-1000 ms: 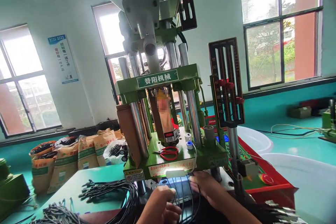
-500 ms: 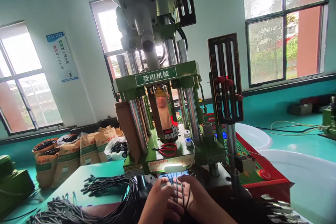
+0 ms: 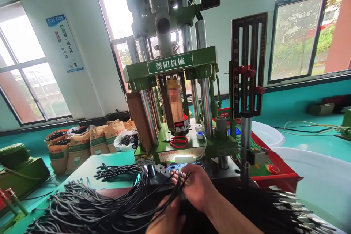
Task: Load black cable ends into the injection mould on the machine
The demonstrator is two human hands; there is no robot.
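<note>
Several thin black cables point(image 3: 175, 194) run through my hands in front of the green press point(image 3: 170, 60). My right hand point(image 3: 196, 186) is closed round the cables near their upper ends, just below the small lit lamp point(image 3: 184, 159). Lower and to the left, my left hand point(image 3: 167, 215) is blurred and lies beneath the cables; its fingers are mostly hidden. A large bundle of black cables point(image 3: 109, 204) spreads over the table on the left, close to my left hand. Red-handled scissors point(image 3: 178, 142) lie on the press's green plate.
At the right are a red control box point(image 3: 285, 173) with a red button, a white tub point(image 3: 315, 175) and cables with metallic ends point(image 3: 298, 208). Paper sacks point(image 3: 79, 150) stand behind the table point(image 3: 93, 159). An upright slotted panel point(image 3: 249, 65) rises beside the press.
My left hand has moved down, away from the right hand and the cable ends. My right hand has risen slightly with the cables. The view has shifted, bringing more of the left cable bundle in.
</note>
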